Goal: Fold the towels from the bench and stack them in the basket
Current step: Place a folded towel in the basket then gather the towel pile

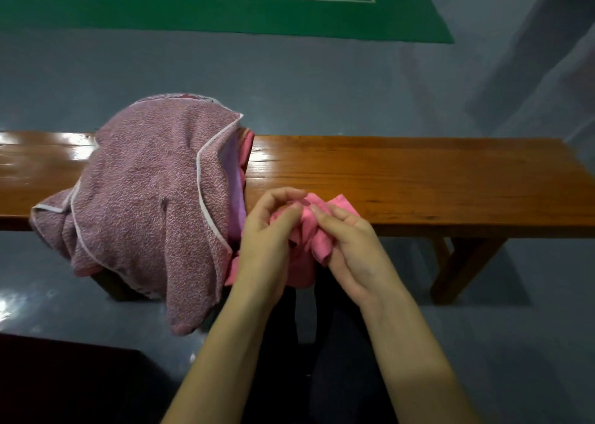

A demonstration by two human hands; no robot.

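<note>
A small pink towel [314, 230] is bunched between both hands at the front edge of the wooden bench [418, 179]. My left hand [267, 240] pinches its left side and my right hand [351, 246] grips its right side; part of it hangs down below my hands. A large mauve speckled towel [151, 198] with white trim is heaped on the bench's left part and drapes over the front edge. Under its right side a strip of another pink cloth [246, 148] shows. No basket is in view.
The bench's right half is bare glossy wood, with a leg [463, 262] below. A dark object [64, 381] fills the lower left corner. Grey floor surrounds the bench, and a green court mat [225, 1] lies beyond.
</note>
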